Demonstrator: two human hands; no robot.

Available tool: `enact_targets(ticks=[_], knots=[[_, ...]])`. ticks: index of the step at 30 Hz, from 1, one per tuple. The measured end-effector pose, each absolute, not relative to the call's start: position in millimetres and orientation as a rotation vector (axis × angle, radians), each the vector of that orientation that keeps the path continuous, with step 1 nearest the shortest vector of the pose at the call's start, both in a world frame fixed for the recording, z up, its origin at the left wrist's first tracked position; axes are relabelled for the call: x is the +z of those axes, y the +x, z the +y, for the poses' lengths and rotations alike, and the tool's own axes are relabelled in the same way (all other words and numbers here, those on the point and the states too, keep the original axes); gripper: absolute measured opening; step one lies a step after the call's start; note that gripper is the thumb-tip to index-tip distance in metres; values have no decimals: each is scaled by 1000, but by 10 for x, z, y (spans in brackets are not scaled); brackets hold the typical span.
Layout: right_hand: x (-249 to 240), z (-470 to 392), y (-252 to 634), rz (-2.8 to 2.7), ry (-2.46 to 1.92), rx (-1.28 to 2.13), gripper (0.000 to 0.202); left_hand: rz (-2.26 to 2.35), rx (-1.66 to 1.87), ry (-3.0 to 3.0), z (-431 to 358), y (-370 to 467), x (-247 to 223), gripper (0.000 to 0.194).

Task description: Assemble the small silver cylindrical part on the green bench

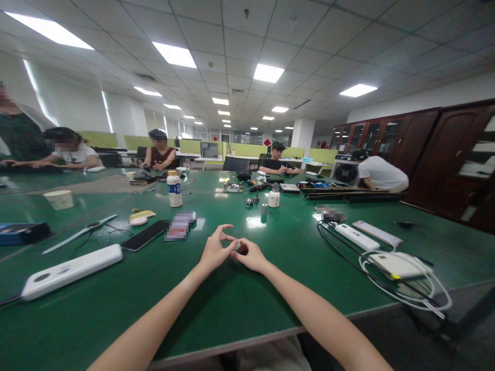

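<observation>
My left hand [215, 250] and my right hand [252, 256] meet low over the green table [216, 309]. Between their fingertips is a small silvery round part [237, 246], mostly covered by the fingers, so its kind is unclear. The left thumb pinches against it while the other left fingers stretch up and away. Curled fingers of the right hand close round its other side. Beyond the hands stand a small silver cylinder [264, 210] and a white bottle [274, 198]. Small dark metal pieces [250, 202] lie beside that bottle.
To the left are a white power strip [73, 270], a black phone [145, 235], a drink bottle [174, 189] and a paper cup [59, 200]. Cables [406, 288] and a white power bank [356, 237] lie right. Several people sit or bend around the table's far side.
</observation>
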State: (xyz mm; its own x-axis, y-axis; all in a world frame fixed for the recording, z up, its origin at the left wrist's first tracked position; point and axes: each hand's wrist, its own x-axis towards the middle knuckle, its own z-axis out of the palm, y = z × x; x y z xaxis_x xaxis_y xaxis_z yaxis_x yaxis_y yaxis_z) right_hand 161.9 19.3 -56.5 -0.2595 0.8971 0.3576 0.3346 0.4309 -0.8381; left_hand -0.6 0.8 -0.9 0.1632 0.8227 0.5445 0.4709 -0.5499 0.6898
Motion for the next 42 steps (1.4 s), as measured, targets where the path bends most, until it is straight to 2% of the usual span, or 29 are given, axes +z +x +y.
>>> enact_targets(ticks=[12, 17, 23, 33, 42], knots=[[-547, 179, 1627, -1808, -1061, 814, 33, 1260, 1311, 2092, 21, -13, -33, 49], [-555, 186, 1629, -1815, -1061, 793, 31, 1261, 1309, 2136, 10, 20, -32, 43], [-541, 174, 1627, -1804, -1061, 802, 32, 1297, 1312, 2114, 26, 2, -29, 44], [-516, 142, 1617, -1783, -1071, 822, 36, 1405, 1547, 2030, 79, -103, 14, 38], [-529, 148, 1623, -1784, -1072, 832, 37, 1556, 1103, 2172, 279, -447, -312, 30]])
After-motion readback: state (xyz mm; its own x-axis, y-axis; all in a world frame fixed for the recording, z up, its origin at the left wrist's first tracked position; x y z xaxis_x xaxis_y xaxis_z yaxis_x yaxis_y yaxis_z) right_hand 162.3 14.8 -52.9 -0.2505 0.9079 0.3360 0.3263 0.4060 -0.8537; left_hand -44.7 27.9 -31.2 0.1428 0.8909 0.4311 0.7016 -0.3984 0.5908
